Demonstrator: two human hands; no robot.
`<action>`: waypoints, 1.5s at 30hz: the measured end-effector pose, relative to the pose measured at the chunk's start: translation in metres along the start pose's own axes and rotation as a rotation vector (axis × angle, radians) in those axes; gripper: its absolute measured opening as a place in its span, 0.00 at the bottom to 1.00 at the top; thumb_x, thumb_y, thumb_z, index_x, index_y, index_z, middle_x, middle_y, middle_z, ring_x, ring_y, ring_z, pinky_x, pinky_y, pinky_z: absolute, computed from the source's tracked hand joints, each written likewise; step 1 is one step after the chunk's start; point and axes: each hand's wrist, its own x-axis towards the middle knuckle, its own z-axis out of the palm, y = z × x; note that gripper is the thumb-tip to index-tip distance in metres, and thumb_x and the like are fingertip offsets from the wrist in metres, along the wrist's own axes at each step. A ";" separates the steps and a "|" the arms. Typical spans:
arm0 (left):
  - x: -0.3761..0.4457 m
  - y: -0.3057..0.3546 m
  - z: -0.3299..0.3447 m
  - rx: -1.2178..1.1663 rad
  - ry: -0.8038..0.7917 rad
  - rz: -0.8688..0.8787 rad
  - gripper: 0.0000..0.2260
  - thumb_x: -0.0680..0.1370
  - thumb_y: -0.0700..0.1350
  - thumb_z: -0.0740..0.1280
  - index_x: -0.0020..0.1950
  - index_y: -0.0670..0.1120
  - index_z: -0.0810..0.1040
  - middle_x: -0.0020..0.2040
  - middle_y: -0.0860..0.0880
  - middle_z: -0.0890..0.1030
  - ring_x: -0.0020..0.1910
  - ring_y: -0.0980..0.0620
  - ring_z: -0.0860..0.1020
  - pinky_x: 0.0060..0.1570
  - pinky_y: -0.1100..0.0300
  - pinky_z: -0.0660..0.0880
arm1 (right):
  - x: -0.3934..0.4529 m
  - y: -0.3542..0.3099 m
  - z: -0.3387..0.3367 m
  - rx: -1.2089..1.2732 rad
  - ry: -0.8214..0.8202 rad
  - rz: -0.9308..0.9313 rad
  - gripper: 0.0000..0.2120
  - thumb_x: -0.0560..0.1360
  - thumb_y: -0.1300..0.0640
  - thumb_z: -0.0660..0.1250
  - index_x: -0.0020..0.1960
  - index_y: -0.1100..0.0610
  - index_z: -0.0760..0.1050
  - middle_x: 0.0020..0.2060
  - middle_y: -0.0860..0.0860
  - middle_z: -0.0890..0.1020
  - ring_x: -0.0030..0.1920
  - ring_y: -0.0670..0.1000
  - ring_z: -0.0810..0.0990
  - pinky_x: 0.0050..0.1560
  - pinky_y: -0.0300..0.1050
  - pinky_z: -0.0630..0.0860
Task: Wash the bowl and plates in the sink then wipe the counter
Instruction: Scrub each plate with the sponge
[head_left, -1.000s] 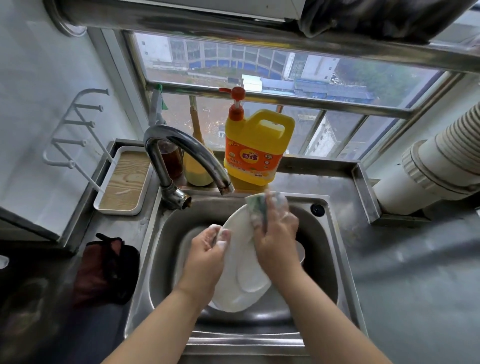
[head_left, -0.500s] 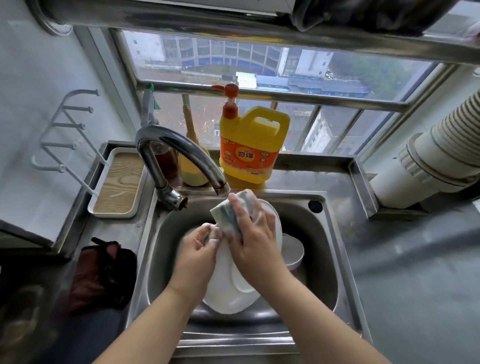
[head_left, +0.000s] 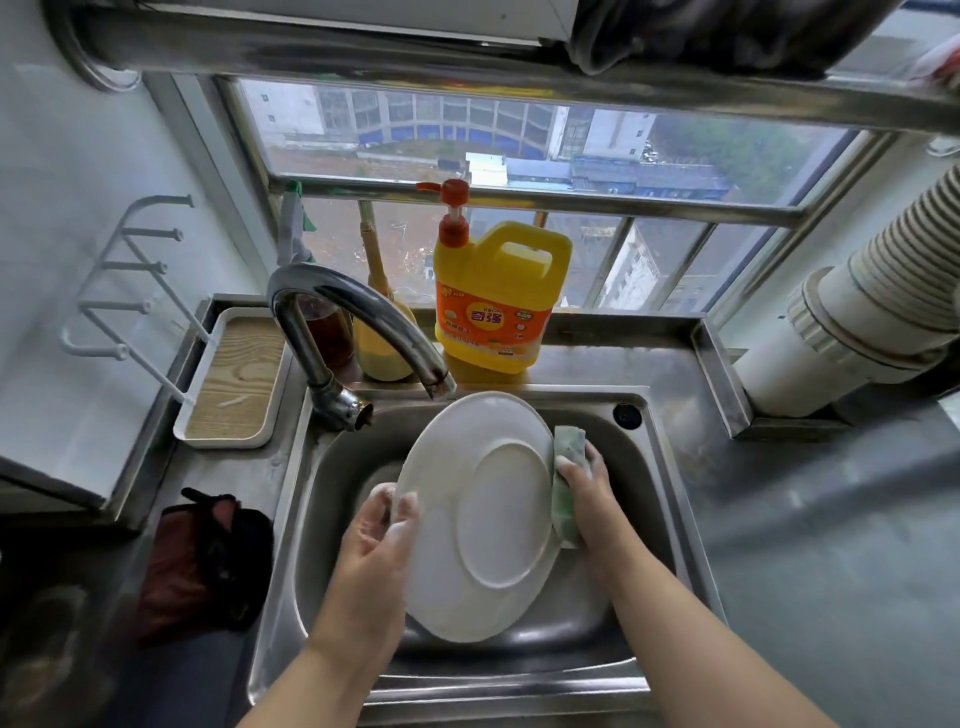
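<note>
A large white plate is held over the steel sink, its underside with the round foot ring facing me. My left hand grips its left rim, thumb on the near face, soap foam on the fingers. My right hand holds a green and white sponge pressed against the plate's right edge. The bowl and other plates are hidden behind the plate.
The curved faucet arches over the sink's back left. A yellow detergent jug with a red pump stands on the sill. A wood-lined tray sits left, a dark red cloth lies on the left counter, and grey counter extends right.
The plate has been turned so its underside faces me. My right hand with the sponge moved from the plate's top to its right edge.
</note>
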 end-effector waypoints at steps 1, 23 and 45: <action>0.000 0.003 -0.006 -0.019 -0.090 -0.042 0.06 0.75 0.47 0.69 0.40 0.47 0.75 0.39 0.48 0.80 0.35 0.54 0.78 0.31 0.61 0.75 | -0.001 -0.008 -0.002 -0.029 -0.028 -0.058 0.21 0.75 0.53 0.65 0.65 0.42 0.64 0.57 0.53 0.76 0.53 0.53 0.78 0.46 0.46 0.77; 0.021 0.026 0.012 0.220 -0.084 0.088 0.10 0.81 0.40 0.60 0.43 0.42 0.79 0.38 0.42 0.80 0.38 0.46 0.76 0.41 0.52 0.73 | -0.033 -0.052 0.043 -0.867 0.013 -0.558 0.26 0.80 0.43 0.52 0.76 0.44 0.51 0.76 0.50 0.54 0.76 0.51 0.49 0.73 0.48 0.49; 0.011 0.040 0.017 0.094 0.005 0.160 0.12 0.81 0.42 0.60 0.40 0.44 0.77 0.34 0.46 0.77 0.32 0.53 0.74 0.33 0.59 0.72 | 0.003 -0.007 0.017 0.060 0.017 0.055 0.20 0.74 0.43 0.61 0.64 0.48 0.70 0.58 0.55 0.79 0.58 0.58 0.77 0.61 0.61 0.73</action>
